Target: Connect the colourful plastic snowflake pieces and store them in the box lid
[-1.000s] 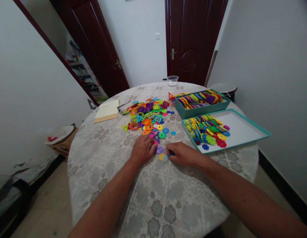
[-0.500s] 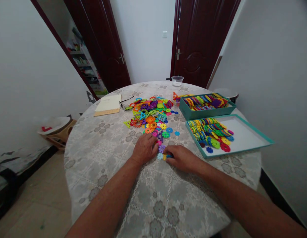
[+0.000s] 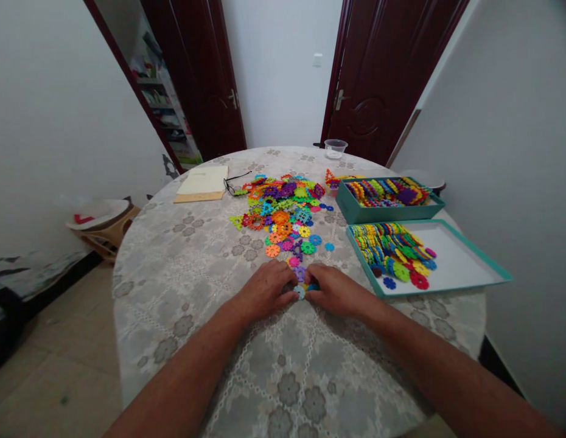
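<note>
My left hand (image 3: 270, 287) rests low over the tabletop, its thumb and curled fingers closed at the left edge of a light-blue notched plastic disc (image 3: 300, 292). Opposite it, my right hand (image 3: 334, 290) pinches a dark-blue disc (image 3: 313, 286), mostly hidden by the fingers. A bit of yellow shows beside the blue. Just beyond the fingertips lie a purple disc (image 3: 300, 274) and a pink disc (image 3: 293, 261). Farther off, a green disc (image 3: 308, 247) and an orange disc (image 3: 272, 250) lie at the near end of a mixed heap of interlocking pieces (image 3: 283, 207).
Right of the hands lies a white tray-like lid (image 3: 461, 252) holding many discs. Behind it stands a green box (image 3: 387, 213) packed with pieces. A notebook (image 3: 203, 181), glasses (image 3: 232, 185) and a clear plastic bowl (image 3: 335, 148) are on the patterned tablecloth (image 3: 173, 267).
My left hand has come back toward me from the pink disc to the light-blue one, uncovering an orange disc. The right hand stays at the blue disc. The view has shifted slightly.
</note>
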Demonstrator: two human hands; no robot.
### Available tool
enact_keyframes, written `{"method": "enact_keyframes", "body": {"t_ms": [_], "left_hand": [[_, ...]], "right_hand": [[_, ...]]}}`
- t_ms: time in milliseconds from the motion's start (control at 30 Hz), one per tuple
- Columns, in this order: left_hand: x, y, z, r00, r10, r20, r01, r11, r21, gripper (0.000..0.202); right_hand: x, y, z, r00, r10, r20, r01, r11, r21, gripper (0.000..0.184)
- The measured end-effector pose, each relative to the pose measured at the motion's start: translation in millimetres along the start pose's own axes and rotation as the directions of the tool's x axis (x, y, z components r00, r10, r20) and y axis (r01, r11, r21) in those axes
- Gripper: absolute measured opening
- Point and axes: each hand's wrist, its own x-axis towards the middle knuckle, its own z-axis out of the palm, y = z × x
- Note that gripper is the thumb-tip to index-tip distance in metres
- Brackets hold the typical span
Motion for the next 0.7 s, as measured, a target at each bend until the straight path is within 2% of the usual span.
{"method": "enact_keyframes", "body": {"t_ms": [233, 367, 500, 600, 700], "left_hand": [[2, -1, 9.3, 1.0, -0.004, -0.013, 0.003, 0.999, -0.043, 0.021], [3, 3, 11.6, 0.998, -0.047, -0.052, 0.045, 0.998, -0.036, 0.018], [3, 3, 11.4, 0.997, -0.035, -0.07, 0.031, 0.998, -0.061, 0.019], [4, 2, 9.9, 0.991, -0.034, -0.129, 0.02, 0.995, -0.102, 0.013], [6, 2, 10.1, 0.966, -0.122, -0.227, 0.111, 0.992, -0.06, 0.016]], "right_hand": [[-8, 2, 4, 1.0, -0.025, -0.018, 0.028, 0.986, 0.162, 0.014], [-9, -1, 3, 0.997, -0.079, -0.001, 0.078, 0.986, 0.149, 0.021], [-8, -1, 5, 0.992, -0.121, 0.016, 0.119, 0.987, 0.106, 0.012], [-5, 4, 7, 0.989, -0.138, -0.055, 0.14, 0.989, 0.046, 0.011], [0, 14, 8, 0.986, -0.07, -0.154, 0.078, 0.996, 0.047, 0.023]]}}
